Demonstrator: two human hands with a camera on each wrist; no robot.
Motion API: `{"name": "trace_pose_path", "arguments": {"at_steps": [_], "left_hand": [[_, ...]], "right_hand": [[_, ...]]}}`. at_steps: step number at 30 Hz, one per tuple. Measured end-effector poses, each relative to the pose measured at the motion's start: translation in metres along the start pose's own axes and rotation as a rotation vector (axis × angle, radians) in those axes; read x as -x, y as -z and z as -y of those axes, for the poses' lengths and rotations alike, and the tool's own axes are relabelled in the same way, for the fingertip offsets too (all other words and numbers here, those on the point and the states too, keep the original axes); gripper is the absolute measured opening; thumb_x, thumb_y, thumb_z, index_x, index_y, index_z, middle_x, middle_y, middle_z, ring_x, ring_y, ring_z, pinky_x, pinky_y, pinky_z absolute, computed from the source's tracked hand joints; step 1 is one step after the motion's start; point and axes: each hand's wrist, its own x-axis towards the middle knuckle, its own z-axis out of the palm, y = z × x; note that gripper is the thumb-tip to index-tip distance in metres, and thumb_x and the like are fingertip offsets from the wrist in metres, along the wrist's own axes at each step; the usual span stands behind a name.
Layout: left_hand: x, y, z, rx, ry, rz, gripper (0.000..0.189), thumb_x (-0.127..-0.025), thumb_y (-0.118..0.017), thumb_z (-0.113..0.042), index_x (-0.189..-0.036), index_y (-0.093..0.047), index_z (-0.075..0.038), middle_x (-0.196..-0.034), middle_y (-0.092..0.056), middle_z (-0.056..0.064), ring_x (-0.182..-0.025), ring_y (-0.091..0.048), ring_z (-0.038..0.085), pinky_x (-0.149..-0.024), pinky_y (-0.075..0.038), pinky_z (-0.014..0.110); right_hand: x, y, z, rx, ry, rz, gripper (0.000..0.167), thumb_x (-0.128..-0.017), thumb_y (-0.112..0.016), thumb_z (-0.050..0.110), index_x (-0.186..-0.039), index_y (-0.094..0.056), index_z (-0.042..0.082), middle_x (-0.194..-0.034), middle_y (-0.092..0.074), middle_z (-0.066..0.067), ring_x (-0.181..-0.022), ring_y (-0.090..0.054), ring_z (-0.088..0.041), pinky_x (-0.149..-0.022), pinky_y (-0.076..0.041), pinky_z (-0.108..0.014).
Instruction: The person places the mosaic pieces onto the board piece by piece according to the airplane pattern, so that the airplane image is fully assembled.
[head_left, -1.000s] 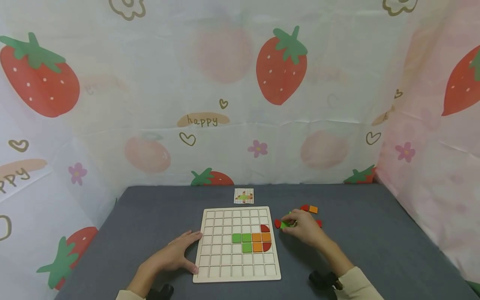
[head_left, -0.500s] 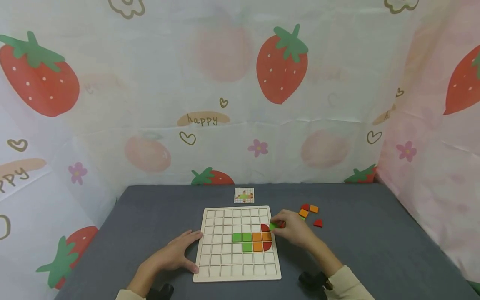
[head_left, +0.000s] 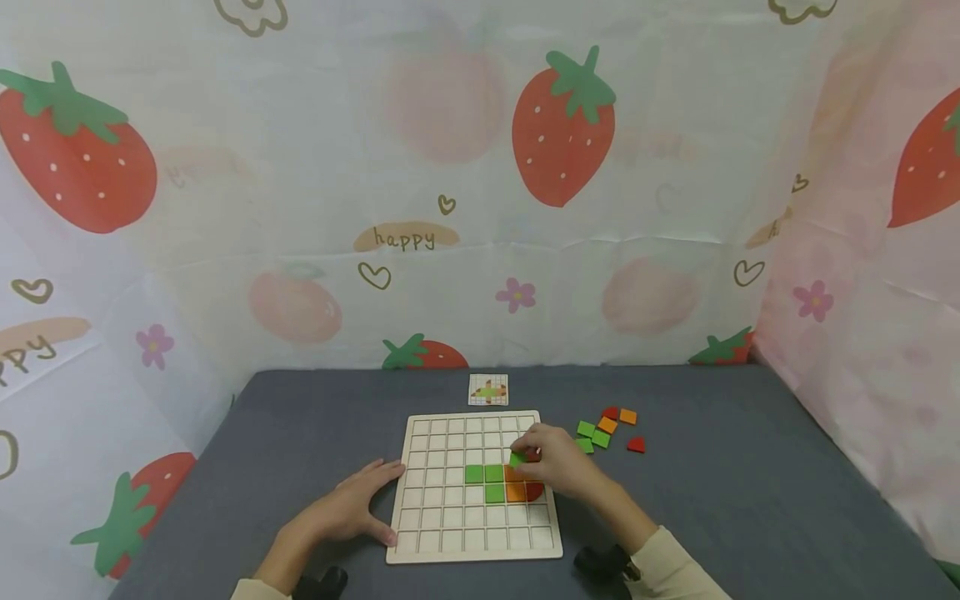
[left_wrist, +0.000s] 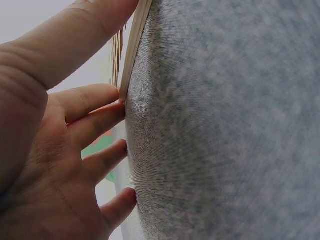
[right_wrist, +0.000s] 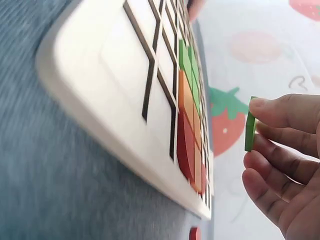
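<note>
Head view: we see a grey table (head_left: 315,417) bearing a pale grid board (head_left: 435,542). The left hand (head_left: 347,505), thumb and fingers spread apart, touches the board's left edge; the right hand (head_left: 559,460) hovers over its right side. Loose coloured tiles (head_left: 607,426) lie right of the board, a small pattern card (head_left: 488,390) beyond it. Clamped between the right thumb and fingers, we find one green tile (right_wrist: 250,130), raised above the board.

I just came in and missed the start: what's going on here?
A person's right hand pinches a green tile over a wooden grid board that holds green, orange and red tiles. The left hand touches the board's left edge. Loose tiles lie to the board's right; a pattern card lies beyond it.
</note>
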Motion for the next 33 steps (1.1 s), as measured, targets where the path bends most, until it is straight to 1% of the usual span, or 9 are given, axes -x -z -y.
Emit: {"name": "trace_pose_path", "arguments": {"at_steps": [3,7,12,13,17,21,25,30,33], "left_hand": [[-0.001,0.0,0.001,0.001,-0.003,0.003,0.105,-0.059,-0.089,-0.037,-0.147,-0.042,-0.004,-0.153,-0.041,0.016,-0.146,-0.024,0.045,-0.108,-0.024,0.069],[-0.001,0.001,0.001,-0.006,-0.007,0.016,0.106,-0.06,-0.088,-0.041,-0.147,-0.041,-0.004,-0.153,-0.039,0.017,-0.145,-0.024,0.046,-0.107,-0.024,0.071],[0.0,0.002,0.001,-0.009,0.01,0.022,0.106,-0.06,-0.088,-0.042,-0.148,-0.04,-0.005,-0.154,-0.039,0.015,-0.146,-0.023,0.045,-0.107,-0.024,0.07],[0.0,0.001,0.0,0.007,0.011,0.016,0.106,-0.06,-0.088,-0.04,-0.147,-0.041,-0.005,-0.154,-0.039,0.015,-0.146,-0.023,0.044,-0.108,-0.024,0.07],[-0.001,0.001,-0.001,0.0,0.021,0.016,0.105,-0.06,-0.088,-0.04,-0.147,-0.041,-0.005,-0.154,-0.04,0.014,-0.147,-0.024,0.043,-0.108,-0.024,0.069],[-0.001,0.002,-0.001,-0.005,0.019,0.02,0.106,-0.06,-0.088,-0.04,-0.147,-0.041,-0.005,-0.154,-0.04,0.015,-0.146,-0.024,0.044,-0.108,-0.024,0.069],[-0.001,0.002,-0.001,-0.002,0.015,0.021,0.105,-0.06,-0.088,-0.04,-0.147,-0.041,-0.005,-0.154,-0.039,0.015,-0.146,-0.024,0.044,-0.108,-0.024,0.07],[-0.001,0.001,-0.001,-0.001,0.02,0.02,0.106,-0.059,-0.089,-0.039,-0.147,-0.041,-0.005,-0.154,-0.039,0.016,-0.146,-0.023,0.044,-0.108,-0.023,0.07],[-0.001,0.001,-0.001,0.001,0.032,0.016,0.106,-0.059,-0.089,-0.038,-0.147,-0.041,-0.005,-0.154,-0.039,0.015,-0.146,-0.023,0.044,-0.109,-0.023,0.07]], "right_hand": [[-0.003,-0.005,0.003,0.002,0.018,0.019,0.026,-0.084,-0.074,0.01,-0.108,-0.073,0.0,-0.097,-0.066,-0.006,-0.077,-0.054,-0.013,-0.064,-0.046,-0.021],[-0.007,-0.011,0.008,0.009,0.037,0.036,0.025,-0.084,-0.075,0.01,-0.107,-0.073,0.0,-0.097,-0.067,-0.005,-0.08,-0.057,-0.016,-0.067,-0.048,-0.021],[-0.011,-0.019,0.017,0.004,0.051,0.064,0.025,-0.084,-0.074,0.009,-0.108,-0.073,0.001,-0.094,-0.065,-0.004,-0.081,-0.058,-0.017,-0.069,-0.049,-0.021],[-0.012,-0.021,0.018,0.0,0.053,0.072,0.025,-0.084,-0.074,0.008,-0.108,-0.073,0.001,-0.093,-0.065,-0.004,-0.081,-0.058,-0.017,-0.069,-0.048,-0.021],[-0.015,-0.025,0.024,0.011,0.079,0.089,0.023,-0.082,-0.075,0.006,-0.105,-0.074,0.002,-0.093,-0.065,-0.004,-0.081,-0.059,-0.017,-0.069,-0.049,-0.02],[-0.017,-0.029,0.028,0.052,0.098,0.1,0.023,-0.081,-0.076,0.007,-0.103,-0.074,0.003,-0.093,-0.066,-0.004,-0.081,-0.06,-0.014,-0.07,-0.049,-0.02],[-0.02,-0.035,0.03,0.114,0.092,0.119,0.024,-0.081,-0.076,0.009,-0.104,-0.075,0.004,-0.092,-0.065,-0.001,-0.08,-0.058,-0.01,-0.069,-0.048,-0.019],[-0.022,-0.041,0.032,0.128,0.074,0.151,0.024,-0.081,-0.076,0.01,-0.105,-0.075,0.004,-0.092,-0.065,0.0,-0.079,-0.055,-0.005,-0.068,-0.047,-0.017],[-0.023,-0.042,0.033,0.152,0.088,0.154,0.024,-0.081,-0.077,0.01,-0.104,-0.076,0.004,-0.092,-0.066,-0.001,-0.078,-0.055,-0.005,-0.068,-0.047,-0.017]]}}
